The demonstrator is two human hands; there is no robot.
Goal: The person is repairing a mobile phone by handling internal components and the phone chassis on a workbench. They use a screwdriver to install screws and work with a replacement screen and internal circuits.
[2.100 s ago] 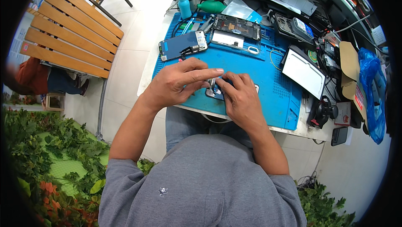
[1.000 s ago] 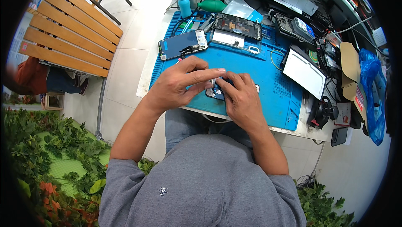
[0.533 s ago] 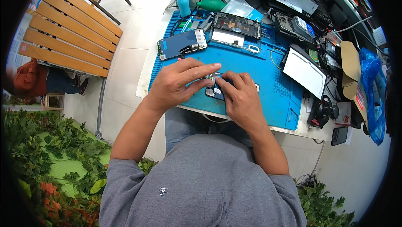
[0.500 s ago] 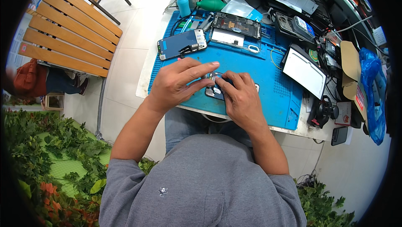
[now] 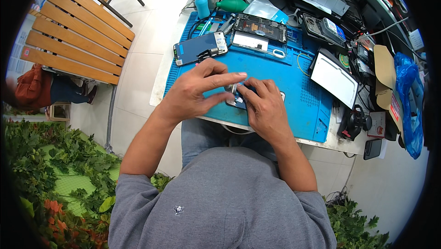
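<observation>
Pinching a small phone part (image 5: 237, 98) – left hand (image 5: 197, 93), right hand (image 5: 262, 107) – on blue mat (image 5: 294, 93)

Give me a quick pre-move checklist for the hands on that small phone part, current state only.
1. Left hand on the small phone part: ok, fingertips meet over it.
2. Right hand steadying it: ok, resting on top.
3. Part lies on the blue mat: ok.
4. Grip type on the part: cannot tell, fingers hide it.
5. Detached screen apart from the hands: ok, lying beyond them.
6. Open phone body apart from the hands: ok, at the mat's far edge.
</observation>
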